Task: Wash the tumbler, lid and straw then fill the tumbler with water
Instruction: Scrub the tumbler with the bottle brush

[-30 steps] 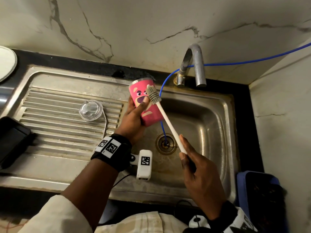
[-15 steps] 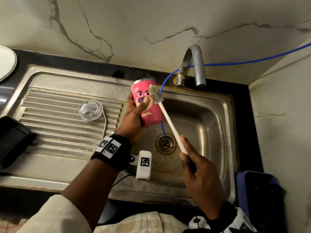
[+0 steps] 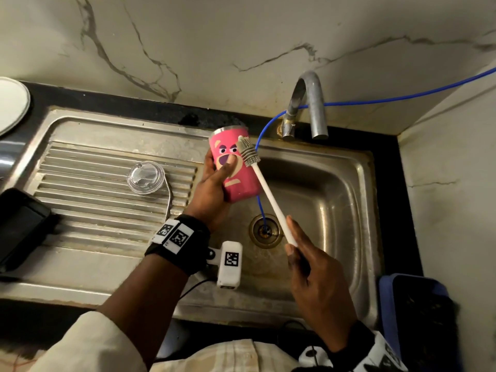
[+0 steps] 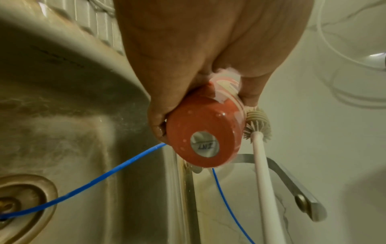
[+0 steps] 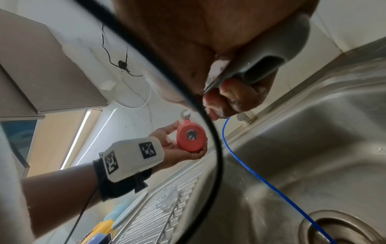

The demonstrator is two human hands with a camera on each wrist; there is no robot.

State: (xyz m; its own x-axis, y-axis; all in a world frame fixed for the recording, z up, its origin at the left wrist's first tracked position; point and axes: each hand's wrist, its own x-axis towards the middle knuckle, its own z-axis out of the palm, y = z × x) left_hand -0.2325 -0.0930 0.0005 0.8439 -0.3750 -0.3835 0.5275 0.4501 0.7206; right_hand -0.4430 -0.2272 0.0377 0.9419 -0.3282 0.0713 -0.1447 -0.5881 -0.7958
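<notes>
My left hand [image 3: 214, 183] grips a pink tumbler [image 3: 237, 175] with a bear face, tilted over the left side of the sink basin [image 3: 335, 200]; its base [image 4: 203, 143] faces the left wrist camera. My right hand [image 3: 314, 272] holds the white handle of a bottle brush [image 3: 271, 200], whose grey bristle head [image 3: 248, 151] lies against the tumbler's outer right side near the rim. A clear lid [image 3: 145, 177] lies on the ribbed drainboard, with a thin metal straw [image 3: 168, 200] just right of it.
A steel tap [image 3: 311, 103] arches over the basin's back edge. A blue hose [image 3: 261, 210] runs from the wall down into the drain [image 3: 265, 230]. A black object [image 3: 21, 226] sits at the left, a white plate [image 3: 12, 106] at the far left, and a blue bin [image 3: 418, 323] at the right.
The brush head has slid slightly up and to the right along the tumbler's side, toward the rim. The tumbler has shifted a little with it.
</notes>
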